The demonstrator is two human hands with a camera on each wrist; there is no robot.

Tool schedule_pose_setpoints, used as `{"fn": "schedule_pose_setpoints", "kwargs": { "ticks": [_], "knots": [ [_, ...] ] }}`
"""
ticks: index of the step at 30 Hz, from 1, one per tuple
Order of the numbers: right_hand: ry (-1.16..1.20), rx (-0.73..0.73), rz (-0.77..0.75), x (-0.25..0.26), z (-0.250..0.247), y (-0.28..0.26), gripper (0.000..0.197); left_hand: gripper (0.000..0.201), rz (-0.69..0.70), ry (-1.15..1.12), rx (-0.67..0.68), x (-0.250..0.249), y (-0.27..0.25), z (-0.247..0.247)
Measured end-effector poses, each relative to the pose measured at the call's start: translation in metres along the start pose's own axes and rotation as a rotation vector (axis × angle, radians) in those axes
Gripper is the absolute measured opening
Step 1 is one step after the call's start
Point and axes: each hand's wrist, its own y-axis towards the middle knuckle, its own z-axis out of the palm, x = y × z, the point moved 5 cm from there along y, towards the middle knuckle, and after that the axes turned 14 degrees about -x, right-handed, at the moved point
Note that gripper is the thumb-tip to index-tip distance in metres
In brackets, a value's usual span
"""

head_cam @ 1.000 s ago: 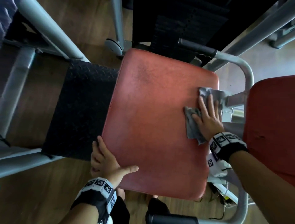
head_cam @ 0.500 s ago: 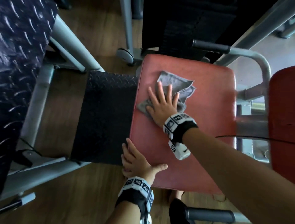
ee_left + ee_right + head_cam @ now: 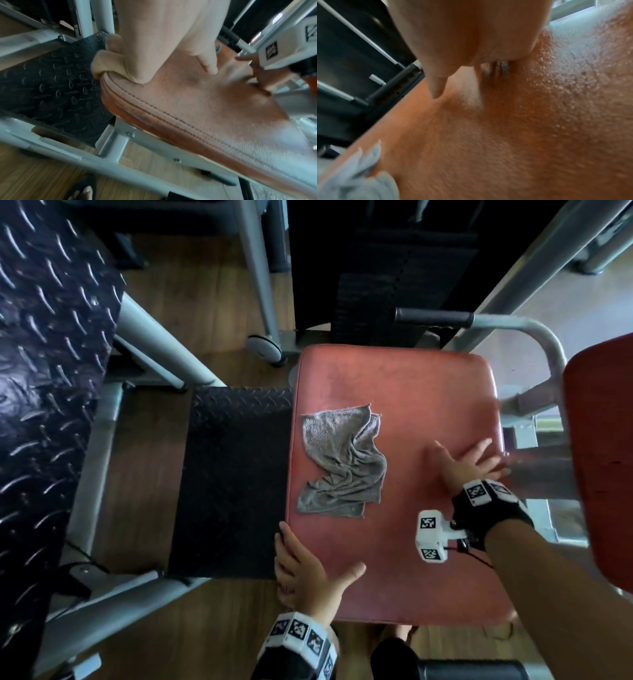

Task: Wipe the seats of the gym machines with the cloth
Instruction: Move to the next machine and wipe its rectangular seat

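The red padded seat (image 3: 411, 392) fills the middle of the head view. A crumpled grey cloth (image 3: 342, 463) lies loose on its left half, with no hand on it. My right hand (image 3: 466, 467) lies flat and blurred on the seat near its right edge, fingers spread, holding nothing. My left hand (image 3: 305, 570) grips the seat's near-left corner. In the left wrist view its fingers (image 3: 106, 65) curl over the seat (image 3: 188, 108) edge and the thumb rests on top. The right wrist view shows the bare palm over the seat (image 3: 505, 135), with the cloth (image 3: 356, 181) at lower left.
A black tread-plate footrest (image 3: 233, 481) adjoins the seat's left side, with a bigger tread plate (image 3: 44, 371) beyond it. Grey frame tubes (image 3: 164, 350) cross the wooden floor. A black-gripped handle bar (image 3: 431, 318) curves round the far right corner. A second red pad (image 3: 603, 457) stands at right.
My right hand swept the cloth from the seat's right side to its left, let it go, and moved back to the right edge. My left hand stayed on the corner.
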Motion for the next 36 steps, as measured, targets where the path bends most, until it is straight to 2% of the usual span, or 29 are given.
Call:
{"fn": "schedule_pose_setpoints", "kwargs": {
  "ticks": [4, 6, 8, 9, 11, 14, 17, 19, 22, 26, 30, 33, 36],
  "knots": [
    [-0.063, -0.004, -0.014, 0.003, 0.014, 0.001, 0.116, 0.13, -0.001, -0.207, 0.056, 0.005, 0.007, -0.001],
    [-0.067, 0.006, 0.004, 0.004, 0.015, 0.001, 0.116, 0.117, -0.028, -0.278, -0.014, 0.002, 0.011, -0.007],
    [-0.062, 0.01, 0.014, 0.004, 0.015, 0.003, 0.116, 0.104, 0.024, -0.263, -0.161, -0.012, 0.016, -0.018],
    [-0.058, 0.015, 0.02, 0.004, 0.015, 0.004, 0.117, 0.1, 0.111, -0.23, -0.242, -0.025, 0.018, -0.025],
    [-0.067, 0.04, 0.036, 0.006, 0.013, 0.004, 0.116, 0.096, 0.405, -0.162, -0.36, -0.06, 0.023, -0.034],
    [-0.07, 0.075, 0.04, 0.008, 0.011, 0.007, 0.117, 0.093, 0.871, 0.176, -0.297, -0.121, 0.034, -0.017],
    [-0.067, 0.068, 0.035, 0.01, 0.011, 0.007, 0.118, 0.086, 1.104, 0.55, -0.193, -0.146, 0.06, 0.011],
    [-0.055, 0.061, 0.033, 0.011, 0.011, 0.006, 0.117, 0.08, 1.18, 0.635, -0.198, -0.152, 0.077, 0.015],
    [-0.041, 0.076, 0.037, 0.011, 0.01, 0.006, 0.117, 0.076, 1.172, 0.61, -0.259, -0.167, 0.105, 0.005],
    [-0.048, 0.104, 0.049, 0.012, 0.011, 0.01, 0.119, 0.072, 1.077, 0.502, -0.302, -0.21, 0.154, -0.017],
    [-0.051, 0.14, 0.049, 0.014, 0.009, 0.01, 0.119, 0.053, 0.772, 0.138, -0.276, -0.254, 0.197, -0.045],
    [-0.022, 0.161, 0.061, 0.014, 0.008, 0.009, 0.118, 0.03, 0.622, 0.05, -0.424, -0.265, 0.227, -0.075],
    [0.021, 0.194, 0.076, 0.019, 0.001, 0.005, 0.114, 0.032, 0.545, 0.048, -0.595, -0.254, 0.238, -0.101]
  ]
}}
